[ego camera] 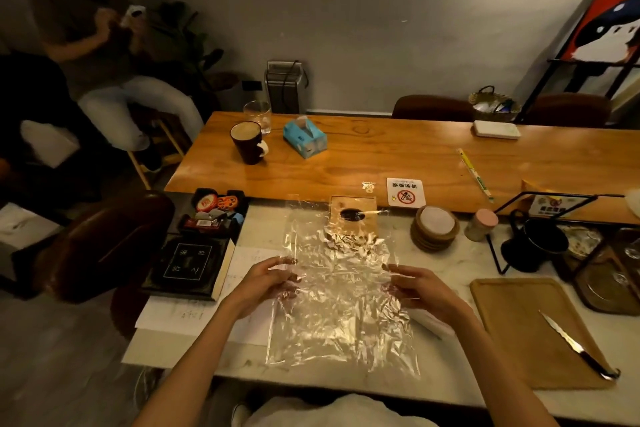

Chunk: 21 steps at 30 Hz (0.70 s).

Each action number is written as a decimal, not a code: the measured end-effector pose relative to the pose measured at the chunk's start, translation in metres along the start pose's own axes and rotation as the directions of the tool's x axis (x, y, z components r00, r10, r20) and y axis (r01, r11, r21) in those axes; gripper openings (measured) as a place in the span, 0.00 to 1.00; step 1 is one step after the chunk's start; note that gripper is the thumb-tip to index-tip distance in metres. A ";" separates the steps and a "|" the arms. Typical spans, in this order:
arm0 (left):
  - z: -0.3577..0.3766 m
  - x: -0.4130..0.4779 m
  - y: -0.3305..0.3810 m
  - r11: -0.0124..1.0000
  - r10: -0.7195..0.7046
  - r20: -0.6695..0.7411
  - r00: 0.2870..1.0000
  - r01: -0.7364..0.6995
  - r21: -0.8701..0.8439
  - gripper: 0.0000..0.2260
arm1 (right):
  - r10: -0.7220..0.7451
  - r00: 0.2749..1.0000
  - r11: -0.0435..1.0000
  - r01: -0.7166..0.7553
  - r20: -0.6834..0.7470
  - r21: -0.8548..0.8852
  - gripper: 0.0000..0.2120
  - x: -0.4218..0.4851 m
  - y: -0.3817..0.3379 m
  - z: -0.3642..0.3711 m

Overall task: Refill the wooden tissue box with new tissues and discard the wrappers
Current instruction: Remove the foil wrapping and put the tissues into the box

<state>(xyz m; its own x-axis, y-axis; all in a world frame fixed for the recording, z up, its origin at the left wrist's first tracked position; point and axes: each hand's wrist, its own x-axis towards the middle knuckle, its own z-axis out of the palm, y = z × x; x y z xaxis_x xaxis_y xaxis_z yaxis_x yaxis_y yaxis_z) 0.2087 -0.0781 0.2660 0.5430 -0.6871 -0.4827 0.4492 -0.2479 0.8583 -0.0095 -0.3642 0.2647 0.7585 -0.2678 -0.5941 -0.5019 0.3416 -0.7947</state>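
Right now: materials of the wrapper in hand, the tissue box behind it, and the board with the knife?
Wrapper: thin clear plastic film, glossy; it is see-through, crinkled, and glints. Tissue box: likely light wood, smooth matte, with a dark oval slot; partly veiled by the film. Board: apparently pale wood, matte, with a raised rim.

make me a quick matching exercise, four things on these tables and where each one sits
Things:
1. serrated metal knife
2. blue soft tissue pack
3. crinkled clear plastic wrapper
4. dark mug with white handle

Places:
a. held between both hands
b. on the wooden tray at right
c. beside the clear drinking glass
d. on the orange wooden table, right of the mug

Pairs: 1-b, 2-d, 3-a, 4-c
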 end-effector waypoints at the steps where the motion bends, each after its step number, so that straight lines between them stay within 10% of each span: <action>1: -0.002 0.000 0.002 0.999 0.003 0.015 1.000 -0.003 0.033 0.14 | -0.007 1.000 0.998 0.006 0.025 0.055 0.16 0.000 -0.001 -0.002; 15: 0.004 -0.001 0.015 0.975 0.204 0.029 0.979 -0.206 0.085 0.15 | -0.164 0.979 0.900 0.200 -0.124 0.387 0.09 0.006 0.004 -0.007; 21: -0.006 0.012 0.019 0.998 0.064 -0.016 0.998 -0.063 0.013 0.16 | -0.096 0.995 0.936 0.082 0.023 0.342 0.16 0.007 -0.002 -0.001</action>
<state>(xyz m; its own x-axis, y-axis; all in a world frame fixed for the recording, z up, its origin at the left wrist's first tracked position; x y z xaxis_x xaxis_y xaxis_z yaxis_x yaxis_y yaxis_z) 0.2281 -0.0873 0.2752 0.5821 -0.6901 -0.4299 0.4046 -0.2128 0.8894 -0.0032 -0.3678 0.2623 0.8125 -0.2783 -0.5123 -0.2656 0.6056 -0.7501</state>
